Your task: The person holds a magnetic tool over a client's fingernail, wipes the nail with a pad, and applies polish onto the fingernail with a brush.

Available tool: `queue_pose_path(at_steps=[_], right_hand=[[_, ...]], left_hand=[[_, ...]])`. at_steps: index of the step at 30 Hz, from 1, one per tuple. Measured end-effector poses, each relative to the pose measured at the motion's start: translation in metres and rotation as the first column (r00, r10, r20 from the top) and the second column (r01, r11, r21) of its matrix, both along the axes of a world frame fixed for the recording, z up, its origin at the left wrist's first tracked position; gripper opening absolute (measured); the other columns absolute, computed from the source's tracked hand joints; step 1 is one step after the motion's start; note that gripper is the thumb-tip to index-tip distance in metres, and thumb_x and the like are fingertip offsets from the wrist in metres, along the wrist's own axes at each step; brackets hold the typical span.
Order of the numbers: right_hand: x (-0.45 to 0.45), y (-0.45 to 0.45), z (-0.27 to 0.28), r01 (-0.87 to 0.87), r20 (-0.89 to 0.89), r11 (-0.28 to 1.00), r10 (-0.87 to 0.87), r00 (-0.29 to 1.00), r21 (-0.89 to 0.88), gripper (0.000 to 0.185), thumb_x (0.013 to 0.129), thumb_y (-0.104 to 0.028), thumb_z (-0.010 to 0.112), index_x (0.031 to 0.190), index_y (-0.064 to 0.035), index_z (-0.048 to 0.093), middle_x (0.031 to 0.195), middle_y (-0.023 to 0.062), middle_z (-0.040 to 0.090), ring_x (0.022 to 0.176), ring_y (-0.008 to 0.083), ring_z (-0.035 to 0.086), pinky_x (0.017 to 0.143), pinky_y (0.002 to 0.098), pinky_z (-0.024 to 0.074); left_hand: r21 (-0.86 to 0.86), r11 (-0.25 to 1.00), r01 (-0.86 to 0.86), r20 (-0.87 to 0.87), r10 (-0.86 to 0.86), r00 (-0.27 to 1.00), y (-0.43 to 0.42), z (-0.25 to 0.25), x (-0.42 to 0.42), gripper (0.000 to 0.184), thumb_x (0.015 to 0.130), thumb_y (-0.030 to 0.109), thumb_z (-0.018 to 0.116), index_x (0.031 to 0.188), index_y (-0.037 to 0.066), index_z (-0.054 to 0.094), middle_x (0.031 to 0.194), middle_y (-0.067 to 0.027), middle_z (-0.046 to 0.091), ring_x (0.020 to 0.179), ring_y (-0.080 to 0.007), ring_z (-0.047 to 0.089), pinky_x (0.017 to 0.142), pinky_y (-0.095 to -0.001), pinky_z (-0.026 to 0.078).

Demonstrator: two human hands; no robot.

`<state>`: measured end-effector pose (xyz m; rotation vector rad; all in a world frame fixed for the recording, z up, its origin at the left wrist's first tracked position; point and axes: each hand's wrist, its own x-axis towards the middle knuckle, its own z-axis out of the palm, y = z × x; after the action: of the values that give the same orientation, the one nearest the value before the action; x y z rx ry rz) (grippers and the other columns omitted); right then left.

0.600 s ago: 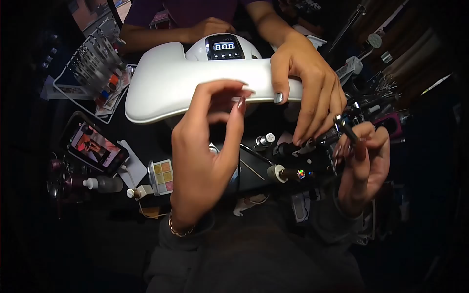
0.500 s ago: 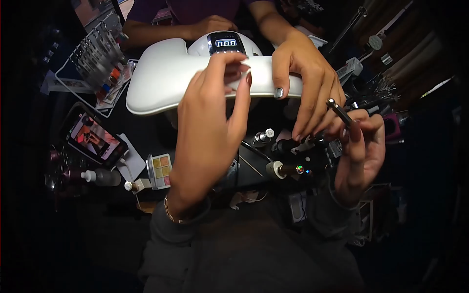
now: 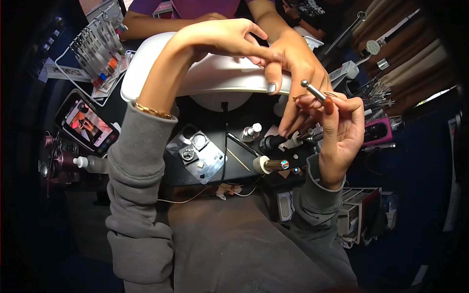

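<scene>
My left hand [image 3: 224, 39] reaches across the white padded armrest [image 3: 207, 80]. Its fingers are apart, and its thumb tip touches another person's hand [image 3: 305, 66] near the base of that thumb. That person's hand lies palm down over the armrest's right end, with a shiny silver nail [image 3: 271, 88] on the thumb. Between the thumb and fingers of my right hand [image 3: 342, 124] is a short metal rod with a ball tip [image 3: 315, 91], slanting up and left. The ball sits in front of the person's fingers.
Small bottles [image 3: 251, 132] and an open polish bottle [image 3: 266, 166] stand on the dark table. Two small open jars [image 3: 194, 146] are left of them. A phone [image 3: 85, 122], a rack of nail samples [image 3: 97, 53] and a pink device [image 3: 377, 131] flank the work area.
My left hand has moved up and right onto the person's hand. My right hand, still holding the rod, has shifted slightly left. The scene is brighter, and the jars have come into view.
</scene>
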<state>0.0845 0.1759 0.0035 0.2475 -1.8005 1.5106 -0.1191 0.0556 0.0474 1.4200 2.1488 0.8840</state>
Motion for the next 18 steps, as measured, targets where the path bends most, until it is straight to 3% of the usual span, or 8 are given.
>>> queue_pose_path(at_steps=[1,3,5,7,11,13,14,18], right_hand=[[0.000,0.000,0.001,-0.002,0.002,1.000,0.002,1.000,0.000,0.013,0.088,0.005,0.046,0.099,0.0032,0.041,0.094,0.0145,0.053,0.094,0.0214,0.061,0.081,0.0277,0.0507],[-0.003,0.002,0.001,-0.033,-0.006,0.998,0.033,0.999,-0.053,0.017,0.086,0.008,0.048,0.100,0.0038,0.040,0.098,0.0157,0.051,0.095,0.0229,0.061,0.083,0.0289,0.0508],[-0.007,0.003,0.002,-0.057,-0.016,0.996,0.056,0.998,-0.068,0.018,0.085,0.011,0.048,0.099,0.0040,0.039,0.101,0.0164,0.049,0.094,0.0250,0.061,0.082,0.0304,0.0527],[-0.009,0.003,0.003,-0.059,-0.028,0.991,0.056,0.998,-0.121,0.018,0.084,0.011,0.048,0.097,0.0037,0.038,0.097,0.0156,0.050,0.093,0.0261,0.061,0.078,0.0313,0.0551],[-0.011,0.004,0.005,-0.045,-0.021,0.990,0.043,0.999,-0.135,0.020,0.083,0.010,0.050,0.096,0.0029,0.037,0.093,0.0146,0.050,0.090,0.0253,0.062,0.075,0.0312,0.0562],[-0.011,0.004,0.004,-0.043,-0.018,0.988,0.040,0.999,-0.149,0.019,0.083,0.009,0.051,0.096,0.0034,0.038,0.094,0.0145,0.050,0.089,0.0235,0.061,0.076,0.0310,0.0560],[-0.010,0.003,0.004,0.028,0.004,0.996,-0.028,1.000,-0.087,0.015,0.086,0.004,0.050,0.096,0.0035,0.039,0.093,0.0142,0.049,0.087,0.0251,0.061,0.073,0.0338,0.0572],[-0.009,0.000,0.005,0.124,0.060,0.992,-0.123,0.991,-0.014,0.013,0.089,-0.001,0.048,0.097,0.0037,0.039,0.091,0.0135,0.047,0.082,0.0233,0.060,0.069,0.0367,0.0581]], left_hand=[[0.107,0.989,0.099,0.060,-0.106,0.993,-0.001,-0.006,-0.005,0.062,0.084,0.028,0.063,0.132,-0.002,0.036,0.087,-0.0057,0.062,0.071,-0.0090,0.053,0.065,-0.0201,0.043],[0.151,0.988,0.034,0.154,-0.058,0.986,0.000,-0.013,-0.003,0.065,0.083,0.025,0.064,0.134,-0.001,0.032,0.090,-0.0051,0.062,0.074,-0.0089,0.052,0.071,-0.0210,0.042],[0.090,0.989,-0.120,0.143,0.107,0.984,-0.003,-0.011,0.007,0.068,0.081,0.032,0.066,0.133,0.001,0.035,0.084,-0.0033,0.063,0.074,-0.0078,0.053,0.071,-0.0198,0.042],[0.110,0.985,-0.130,0.265,0.097,0.959,-0.009,-0.005,0.011,0.088,0.071,0.052,0.069,0.128,-0.008,0.039,0.085,-0.0056,0.067,0.085,-0.0130,0.060,0.081,-0.0239,0.044],[0.036,0.972,-0.231,0.224,0.218,0.950,-0.014,0.007,0.032,0.092,0.068,0.057,0.068,0.128,-0.006,0.040,0.090,-0.0101,0.064,0.094,-0.0161,0.059,0.082,-0.0251,0.044],[0.200,0.973,-0.111,0.646,-0.045,0.762,-0.007,-0.013,0.025,0.091,0.067,0.050,0.073,0.128,-0.007,0.038,0.088,-0.0134,0.063,0.091,-0.0182,0.061,0.081,-0.0235,0.046],[0.254,0.953,-0.168,0.518,0.013,0.855,-0.002,-0.027,0.010,0.089,0.066,0.036,0.078,0.128,-0.011,0.035,0.088,-0.0159,0.062,0.082,-0.0192,0.064,0.077,-0.0223,0.050],[0.228,0.957,-0.178,0.663,-0.018,0.749,-0.003,-0.027,0.005,0.091,0.064,0.028,0.081,0.128,-0.014,0.032,0.087,-0.0162,0.062,0.076,-0.0186,0.066,0.073,-0.0214,0.052]])
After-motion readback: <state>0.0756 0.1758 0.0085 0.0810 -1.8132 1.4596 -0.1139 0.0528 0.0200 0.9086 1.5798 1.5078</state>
